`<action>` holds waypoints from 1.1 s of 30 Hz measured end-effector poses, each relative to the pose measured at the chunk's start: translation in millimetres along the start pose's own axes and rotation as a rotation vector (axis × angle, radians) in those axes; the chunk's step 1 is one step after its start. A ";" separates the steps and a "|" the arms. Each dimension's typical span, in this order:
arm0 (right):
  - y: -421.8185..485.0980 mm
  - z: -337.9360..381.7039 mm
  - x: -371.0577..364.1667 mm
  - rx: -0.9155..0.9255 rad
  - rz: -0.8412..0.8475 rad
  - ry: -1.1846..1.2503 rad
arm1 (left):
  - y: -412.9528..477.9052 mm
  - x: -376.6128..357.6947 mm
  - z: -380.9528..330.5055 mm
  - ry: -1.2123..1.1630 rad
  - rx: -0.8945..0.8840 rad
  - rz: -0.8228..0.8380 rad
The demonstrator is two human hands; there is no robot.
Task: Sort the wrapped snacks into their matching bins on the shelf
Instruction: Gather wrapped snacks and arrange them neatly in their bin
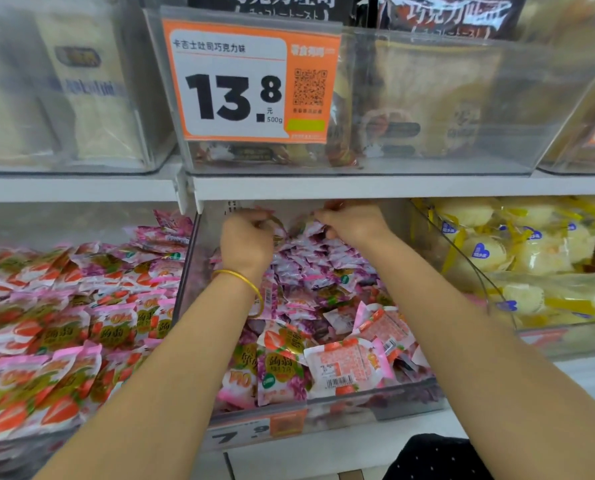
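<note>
Both my hands reach deep into the middle clear bin (323, 408) on the lower shelf. That bin holds purple-pink wrapped snacks (309, 268) at the back and several strawberry-print packs (349, 363) near the front. My left hand (245, 237), a gold bangle on its wrist, has its fingers curled round wrappers at the back of the pile. My right hand (353, 225) grips purple wrappers beside it, under the shelf edge. The fingertips of both hands are partly hidden by the packs and the shelf above.
The left bin (8, 448) is heaped with strawberry-print packs. The right bin (566, 336) holds yellow-wrapped cakes. The upper shelf board (358, 187) hangs just above my hands and carries clear bins, one with an orange 13.8 price tag (251, 81).
</note>
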State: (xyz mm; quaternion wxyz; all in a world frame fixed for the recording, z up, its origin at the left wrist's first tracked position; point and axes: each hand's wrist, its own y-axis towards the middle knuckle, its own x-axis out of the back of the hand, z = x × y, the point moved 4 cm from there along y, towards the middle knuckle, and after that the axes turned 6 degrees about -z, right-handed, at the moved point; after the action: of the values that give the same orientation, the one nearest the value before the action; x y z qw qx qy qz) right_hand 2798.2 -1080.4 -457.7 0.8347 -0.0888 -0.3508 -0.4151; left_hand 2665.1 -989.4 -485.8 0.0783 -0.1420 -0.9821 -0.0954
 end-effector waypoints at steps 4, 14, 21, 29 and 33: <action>7.0 -0.1 -5.6 0.104 -0.020 -0.442 | 5.2 -5.6 4.5 0.518 -0.153 0.117; -5.3 0.9 -13.2 0.314 -0.095 -0.597 | -5.6 5.7 -15.8 0.758 -0.315 0.460; -5.1 5.7 -22.2 0.304 -0.229 -0.701 | -11.5 1.6 -1.8 0.848 -0.297 0.570; -50.5 6.1 -7.5 0.433 -0.213 -0.455 | -28.7 16.0 -1.5 0.806 -0.416 0.458; -81.4 -3.6 -13.0 0.478 0.110 -0.452 | -55.5 30.5 -5.9 0.712 -0.513 0.455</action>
State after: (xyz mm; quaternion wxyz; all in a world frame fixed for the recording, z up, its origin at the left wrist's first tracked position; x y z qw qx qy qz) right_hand 2733.2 -1125.8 -480.6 0.7542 0.0009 -0.6092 -0.2451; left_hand 2620.7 -1034.8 -483.7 0.3903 -0.3259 -0.7836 -0.3570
